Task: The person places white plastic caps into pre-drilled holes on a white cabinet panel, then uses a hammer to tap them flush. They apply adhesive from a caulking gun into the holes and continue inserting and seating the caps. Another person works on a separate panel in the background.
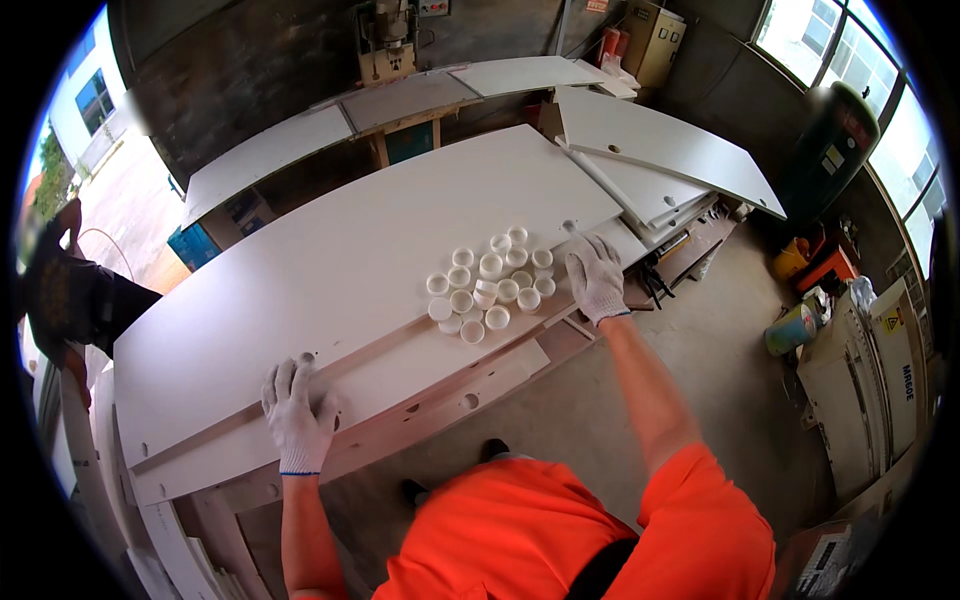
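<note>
My left hand point(300, 415), in a white knit glove, lies at the near edge of a long white panel point(330, 270), its fingers outstretched and thumb apart, next to a round hole. At the panel's right end my right hand point(597, 277), gloved the same way, rests with fingers extended, close to another round hole. Between the hands, nearer the right one, several small white round cups point(490, 266) lie loosely grouped on the panel, most with hollow sides up. Another white panel point(385, 400) shows under the top one, its near edge sticking out.
More white panels point(660, 140) with holes are piled beyond the right end. A row of boards point(270, 150) runs along the back below a drilling machine point(388, 40). A dark tank point(830, 145) and a pale cabinet point(860, 380) stand right. Another person point(75, 285) is at the left.
</note>
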The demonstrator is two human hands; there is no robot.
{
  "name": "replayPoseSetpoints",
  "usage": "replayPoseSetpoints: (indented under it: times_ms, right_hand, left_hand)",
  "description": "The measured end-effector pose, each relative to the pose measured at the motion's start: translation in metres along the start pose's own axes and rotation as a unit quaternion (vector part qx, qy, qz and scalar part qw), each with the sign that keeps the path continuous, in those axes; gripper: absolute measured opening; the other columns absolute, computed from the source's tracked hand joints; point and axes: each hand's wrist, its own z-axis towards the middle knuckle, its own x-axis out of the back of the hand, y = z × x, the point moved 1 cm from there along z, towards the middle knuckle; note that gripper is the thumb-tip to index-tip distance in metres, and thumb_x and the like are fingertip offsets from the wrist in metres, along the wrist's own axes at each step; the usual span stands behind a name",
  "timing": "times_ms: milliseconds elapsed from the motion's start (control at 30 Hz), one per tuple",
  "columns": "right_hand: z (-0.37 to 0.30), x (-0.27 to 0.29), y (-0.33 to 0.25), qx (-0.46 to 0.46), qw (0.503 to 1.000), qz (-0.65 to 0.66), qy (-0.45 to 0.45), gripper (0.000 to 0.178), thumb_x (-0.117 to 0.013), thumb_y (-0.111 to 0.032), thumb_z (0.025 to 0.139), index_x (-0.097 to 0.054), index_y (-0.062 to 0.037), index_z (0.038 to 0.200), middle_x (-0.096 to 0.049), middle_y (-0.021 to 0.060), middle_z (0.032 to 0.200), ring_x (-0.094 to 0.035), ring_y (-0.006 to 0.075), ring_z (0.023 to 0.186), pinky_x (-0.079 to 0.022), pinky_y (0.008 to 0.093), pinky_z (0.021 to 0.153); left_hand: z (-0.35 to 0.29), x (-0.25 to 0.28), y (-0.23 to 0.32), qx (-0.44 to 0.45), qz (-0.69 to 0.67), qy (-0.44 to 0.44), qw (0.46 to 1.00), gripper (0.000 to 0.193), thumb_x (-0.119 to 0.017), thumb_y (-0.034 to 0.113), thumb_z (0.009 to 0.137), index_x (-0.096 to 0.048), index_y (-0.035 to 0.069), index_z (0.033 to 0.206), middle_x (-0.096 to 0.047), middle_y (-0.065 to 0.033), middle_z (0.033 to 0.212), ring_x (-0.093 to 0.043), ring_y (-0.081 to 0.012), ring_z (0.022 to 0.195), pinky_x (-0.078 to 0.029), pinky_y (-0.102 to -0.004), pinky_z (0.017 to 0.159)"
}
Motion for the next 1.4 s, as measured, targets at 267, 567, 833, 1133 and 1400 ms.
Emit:
replayPoseSetpoints:
  times_ms: [267, 567, 833, 1133, 1400]
  right_hand:
    - [-0.009, 0.021, -0.031, 0.031, 0.992, 0.119, -0.02, 0.049, -0.073, -0.032, 0.103, -0.064, -0.0034, 0.141, -0.068, 0.0222, 0.134, -0.063, 0.045, 0.127, -0.048, 0.0538, 0.111]
    - [-0.074, 0.011, 0.053, -0.346, 0.893, 0.266, 0.112, 0.03, -0.073, -0.023, 0.102, -0.072, -0.0028, 0.124, -0.074, 0.019, 0.117, -0.072, 0.0378, 0.106, -0.058, 0.047, 0.096]
    - [-0.167, -0.046, 0.11, -0.135, 0.943, -0.025, -0.303, 0.025, -0.07, -0.019, 0.094, -0.074, -0.013, 0.117, -0.074, 0.015, 0.116, -0.07, 0.0372, 0.112, -0.055, 0.0524, 0.096]
    - [-0.197, -0.086, 0.118, -0.161, 0.928, -0.052, -0.331, 0.025, -0.061, -0.016, 0.096, -0.074, -0.0106, 0.117, -0.074, 0.0168, 0.117, -0.071, 0.0386, 0.111, -0.057, 0.0507, 0.094]
    - [-0.188, -0.094, 0.125, -0.357, 0.859, 0.017, -0.366, 0.021, -0.064, -0.02, 0.096, -0.077, -0.0121, 0.111, -0.075, 0.0201, 0.121, -0.073, 0.0426, 0.113, -0.058, 0.0525, 0.098]
  left_hand:
    - [0.001, -0.028, 0.022, 0.082, 0.056, 0.012, 0.995, 0.049, -0.081, 0.027, 0.092, -0.066, 0.005, 0.133, -0.056, -0.0209, 0.158, -0.044, -0.0448, 0.153, -0.032, -0.0592, 0.129]
    - [0.012, -0.042, 0.019, 0.204, 0.098, -0.017, 0.974, 0.043, -0.073, 0.037, 0.103, -0.063, 0.005, 0.129, -0.057, -0.0202, 0.156, -0.036, -0.0474, 0.16, -0.025, -0.0703, 0.127]
    - [0.009, -0.047, -0.005, 0.216, 0.066, -0.037, 0.974, 0.044, -0.072, 0.038, 0.104, -0.062, 0.004, 0.13, -0.059, -0.0266, 0.154, -0.038, -0.05, 0.159, -0.03, -0.0674, 0.125]
    - [0.01, -0.038, -0.002, 0.191, 0.094, -0.046, 0.976, 0.046, -0.073, 0.037, 0.105, -0.061, 0.002, 0.132, -0.056, -0.0308, 0.157, -0.036, -0.0517, 0.159, -0.029, -0.0655, 0.127]
    - [0.006, -0.034, -0.008, 0.189, 0.06, -0.038, 0.979, 0.044, -0.072, 0.032, 0.104, -0.062, 0.0, 0.131, -0.055, -0.0313, 0.158, -0.037, -0.0526, 0.158, -0.029, -0.0605, 0.129]
